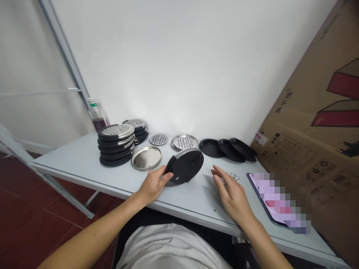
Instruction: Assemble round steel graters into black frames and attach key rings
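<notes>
My left hand (153, 186) grips the left edge of a round black grater case (186, 167), thumb on its dark back and fingers behind. The case is tilted up on edge over the table, with a silver metal rim along its top and a small hole near my thumb. Just to its right, my right hand (231, 190) is held with its fingers apart and nothing visible in them. Beyond those fingers lie several small metal rings (235, 176), partly hidden by the hand.
On the left stand a stack of black-rimmed graters (116, 145) and a second stack (137, 129). Metal discs (146, 157), a loose grater plate (158, 139), another grater plate (185, 142) and black covers (212, 148) lie behind. A phone (276, 201), cardboard box (311, 142) and bottle (97, 115) flank them.
</notes>
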The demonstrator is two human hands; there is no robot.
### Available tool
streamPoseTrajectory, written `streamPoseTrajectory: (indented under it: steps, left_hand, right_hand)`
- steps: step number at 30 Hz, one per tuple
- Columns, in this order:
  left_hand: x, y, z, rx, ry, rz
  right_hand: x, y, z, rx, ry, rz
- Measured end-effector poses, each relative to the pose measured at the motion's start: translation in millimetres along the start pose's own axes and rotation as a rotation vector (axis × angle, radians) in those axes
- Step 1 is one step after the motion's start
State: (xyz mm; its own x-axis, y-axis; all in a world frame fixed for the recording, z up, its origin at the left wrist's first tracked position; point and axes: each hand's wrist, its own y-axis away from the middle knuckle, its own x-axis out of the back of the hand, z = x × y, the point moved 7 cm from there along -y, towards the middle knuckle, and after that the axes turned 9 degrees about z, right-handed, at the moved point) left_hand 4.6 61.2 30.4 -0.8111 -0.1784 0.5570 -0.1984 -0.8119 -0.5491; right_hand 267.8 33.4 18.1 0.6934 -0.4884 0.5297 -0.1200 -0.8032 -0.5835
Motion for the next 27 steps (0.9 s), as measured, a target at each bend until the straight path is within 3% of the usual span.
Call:
streamPoseTrajectory:
  steps: [4, 8, 11, 20, 27]
  left_hand:
    - [3, -3, -6, 0.097, 0.09, 0.043]
    - [-6, -3, -12, 0.236, 0.339, -0.019]
    - [-10, -3, -13, 0.261, 0.398, -0.053]
    - [-12, -7, -11, 0.092, -0.05, -0.103]
    - [-16, -3, -18, 0.09, -0.214, -0.065]
  right_hand:
    - [-4, 1, -3, 0.028, 0.036, -0.049]
    - [-11, 5, -11, 0.092, 0.041, -0.148]
    - [-17, 9, -17, 0.142, 0.048, -0.235]
    - [-26, 13, -9, 0.135, 0.165, -0.325]
    - [-25, 16, -16, 0.166, 0.153, -0.435]
